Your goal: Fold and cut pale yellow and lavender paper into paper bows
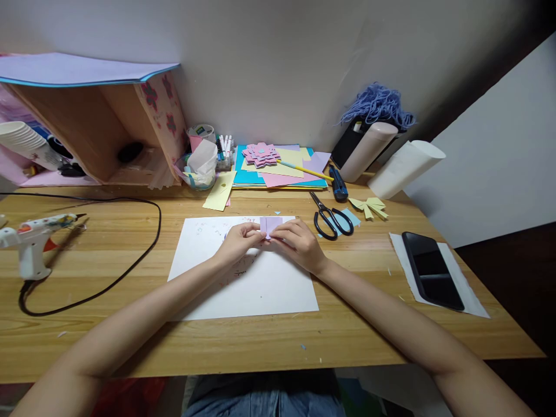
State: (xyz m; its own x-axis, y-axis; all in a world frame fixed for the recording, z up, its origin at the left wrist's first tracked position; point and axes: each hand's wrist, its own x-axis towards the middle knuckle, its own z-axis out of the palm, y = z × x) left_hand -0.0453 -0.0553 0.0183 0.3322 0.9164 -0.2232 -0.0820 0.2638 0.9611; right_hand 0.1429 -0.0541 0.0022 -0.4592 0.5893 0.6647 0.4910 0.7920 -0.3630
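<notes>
A small piece of lilac paper (pixel 271 223) stands between my two hands, above the far part of a white sheet (pixel 256 289) with scribbled marks. My left hand (pixel 238 238) pinches its left lower edge. With bent fingers my right hand (pixel 299 240) grips the right lower side of the same piece. The fingertips nearly meet at its bottom edge, and the thumbs are partly hidden. Black-handled scissors (pixel 325 217) lie just beyond my right hand, partly over light blue paper (pixel 347 219).
A white glue gun (pixel 32 243) with a looping black cable (pixel 158 231) is at left. Behind are stacked coloured papers (pixel 278 184), a pink paper flower (pixel 261 155) and markers (pixel 226 147). A yellow paper bow (pixel 369 207) and phone (pixel 432 269) lie at right.
</notes>
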